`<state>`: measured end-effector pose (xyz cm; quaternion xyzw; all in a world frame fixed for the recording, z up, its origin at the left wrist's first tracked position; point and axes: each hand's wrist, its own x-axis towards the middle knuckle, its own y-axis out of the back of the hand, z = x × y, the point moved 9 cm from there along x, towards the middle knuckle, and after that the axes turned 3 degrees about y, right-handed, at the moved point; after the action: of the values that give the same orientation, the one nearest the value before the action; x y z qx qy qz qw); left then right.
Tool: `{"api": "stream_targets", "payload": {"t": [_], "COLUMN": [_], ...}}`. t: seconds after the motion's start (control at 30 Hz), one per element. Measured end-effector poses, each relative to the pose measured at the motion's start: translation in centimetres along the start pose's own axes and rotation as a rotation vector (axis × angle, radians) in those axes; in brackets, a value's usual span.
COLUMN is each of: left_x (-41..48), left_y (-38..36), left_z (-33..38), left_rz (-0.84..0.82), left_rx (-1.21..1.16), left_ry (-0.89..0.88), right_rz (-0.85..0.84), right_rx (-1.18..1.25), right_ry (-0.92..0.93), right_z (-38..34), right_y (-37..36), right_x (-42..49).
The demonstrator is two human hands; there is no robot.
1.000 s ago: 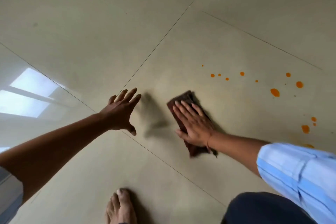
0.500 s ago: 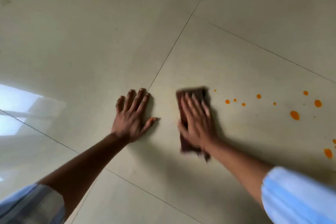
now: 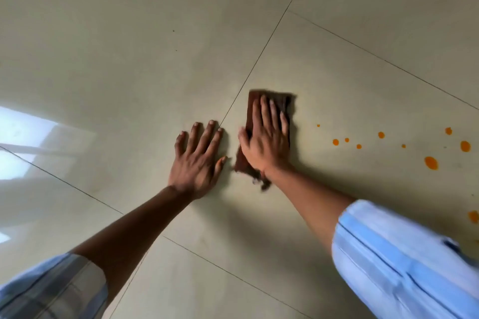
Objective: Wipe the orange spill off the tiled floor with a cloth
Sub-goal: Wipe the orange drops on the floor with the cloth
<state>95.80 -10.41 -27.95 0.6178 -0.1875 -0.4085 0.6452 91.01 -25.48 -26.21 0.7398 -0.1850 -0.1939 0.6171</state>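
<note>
A folded dark brown cloth (image 3: pixel 285 101) lies flat on the beige tiled floor (image 3: pixel 155 46). My right hand (image 3: pixel 267 137) presses down on it, palm flat and fingers together, covering most of it. My left hand (image 3: pixel 199 155) rests palm-down on the floor just left of the cloth, fingers spread, holding nothing. To the right of the cloth, orange drops (image 3: pixel 430 162) are scattered over the tile, the nearest small ones (image 3: pixel 336 141) a short way from the cloth's right edge.
Thin grout lines (image 3: pixel 261 52) cross the glossy floor. A bright window reflection (image 3: pixel 33 134) lies at the far left. More orange drops (image 3: pixel 473 216) sit at the right edge, beside my blue sleeve (image 3: pixel 401 261).
My left hand came down from above the floor and now lies flat on it. My right hand slid the cloth forward. The view shifted, so my foot is out of sight.
</note>
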Motion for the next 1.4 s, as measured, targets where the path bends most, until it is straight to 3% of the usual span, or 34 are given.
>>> {"api": "stream_targets", "payload": {"t": [0.03,0.1,0.23,0.3,0.37,0.43,0.5,0.57,0.63,0.7,0.8,1.0,1.17,1.33,1.4], "left_x": [0.1,-0.1,-3.9,-5.4,-5.5,-5.2,-5.3,-5.6,-5.5,-5.3,-4.8,0.6,5.3,10.0,10.4], "left_y": [0.0,0.4,1.2,1.1,0.9,0.4,0.1,0.3,0.5,0.8,1.0,2.6,2.0,2.3,2.1], "left_z": [0.0,-0.8,-5.3,-6.3,-6.5,-6.4,-6.5,-6.5,-6.3,-6.1,-6.0,0.4,7.0,9.9,10.0], "left_rz": [0.001,0.014,-0.010,-0.036,-0.037,-0.035,-0.036,-0.044,-0.053,-0.052,-0.008,-0.009,-0.024,-0.003,0.007], "left_rx": [-0.018,-0.087,-0.087,-0.046,-0.026,-0.028,-0.037,-0.045,-0.054,-0.056,-0.045,-0.120,-0.064,-0.074,-0.062], "left_ry": [-0.006,0.014,0.077,0.033,0.018,0.018,0.026,0.027,0.029,0.030,0.023,-0.072,-0.232,-0.233,-0.226], "right_rz": [0.017,0.045,-0.118,-0.142,-0.104,-0.028,-0.040,-0.133,-0.149,-0.072,0.009,-0.061,0.030,-0.019,-0.041], "right_rx": [0.010,0.022,0.037,0.072,0.033,0.027,0.064,0.069,0.079,0.055,0.029,0.009,-0.034,-0.081,-0.075], "right_ry": [-0.076,-0.059,0.209,0.295,0.260,0.089,0.065,0.203,0.330,0.289,0.029,0.114,-0.182,-0.098,-0.086], "right_z": [0.2,-1.4,-7.1,-8.1,-8.3,-7.4,-8.6,-11.2,-11.3,-9.8,-4.5,0.7,9.8,10.4,12.7], "right_y": [0.0,-0.5,-1.7,-2.3,-1.9,-1.3,-2.1,-2.7,-2.8,-2.3,-0.7,-0.7,1.7,1.3,1.4], "right_x": [1.1,-1.2,-16.1,-14.6,-8.8,-4.9,-7.9,-15.8,-18.0,-13.1,-4.3,-10.2,-0.2,-9.2,-8.5]}}
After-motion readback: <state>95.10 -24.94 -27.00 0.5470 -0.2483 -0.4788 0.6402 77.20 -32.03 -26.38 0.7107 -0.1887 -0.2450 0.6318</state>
